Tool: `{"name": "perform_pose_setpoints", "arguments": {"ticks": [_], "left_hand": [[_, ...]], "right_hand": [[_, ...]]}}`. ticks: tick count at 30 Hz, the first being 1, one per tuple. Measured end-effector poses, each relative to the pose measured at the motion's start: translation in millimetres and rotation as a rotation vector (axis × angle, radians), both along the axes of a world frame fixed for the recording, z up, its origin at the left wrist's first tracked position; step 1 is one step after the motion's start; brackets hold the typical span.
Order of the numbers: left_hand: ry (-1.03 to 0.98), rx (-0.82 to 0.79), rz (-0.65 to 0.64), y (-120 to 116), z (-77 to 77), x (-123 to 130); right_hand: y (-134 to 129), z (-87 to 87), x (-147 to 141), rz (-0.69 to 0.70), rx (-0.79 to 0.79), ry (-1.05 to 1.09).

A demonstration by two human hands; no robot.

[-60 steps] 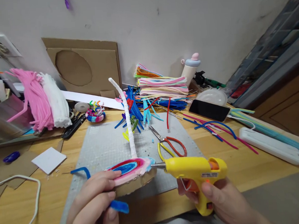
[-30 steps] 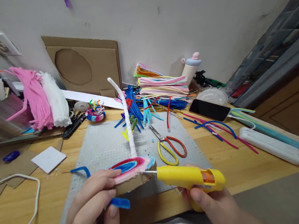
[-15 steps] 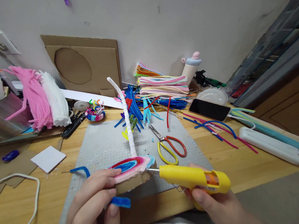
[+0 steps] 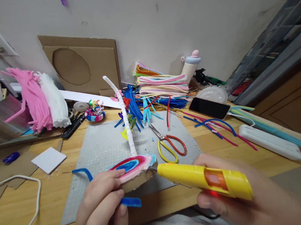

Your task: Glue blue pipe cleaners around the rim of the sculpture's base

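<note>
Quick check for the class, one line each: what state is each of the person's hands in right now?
Left hand: closed, holding the cardboard base and a blue strip.
Right hand: closed around the yellow glue gun.

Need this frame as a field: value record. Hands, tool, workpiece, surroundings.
left: left hand grips the multicoloured cardboard disc; blue pipe cleaner juts out below its fingers
right: right hand holds the yellow glue gun
nozzle: at disc's right edge; contact unclear
workpiece: white wrapped stem rises from disc, top bent leftward in view
mat: grey cutting mat, with scissors lying on it
back_left: cardboard panel, pink pipe cleaners
back_right: phone, dark screen
</note>
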State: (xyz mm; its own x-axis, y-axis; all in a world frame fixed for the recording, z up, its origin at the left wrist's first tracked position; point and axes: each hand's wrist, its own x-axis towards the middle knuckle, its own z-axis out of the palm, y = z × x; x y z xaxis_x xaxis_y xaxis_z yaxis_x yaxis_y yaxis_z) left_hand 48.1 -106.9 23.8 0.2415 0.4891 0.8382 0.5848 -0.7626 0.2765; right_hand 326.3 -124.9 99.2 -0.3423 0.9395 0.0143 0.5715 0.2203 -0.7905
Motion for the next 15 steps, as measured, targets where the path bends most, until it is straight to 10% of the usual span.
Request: {"name": "perform_pose_setpoints", "arguments": {"ticks": [9, 15], "left_hand": [[-0.008, 0.019, -0.015, 1, -3.3, 1], [0.028, -0.007, -0.042, 2, 5.4, 1]], "right_hand": [[5, 21.0, 18, 0.099, 0.12, -0.274], [34, -40.8, 68, -0.367, 0.192, -0.334]]}}
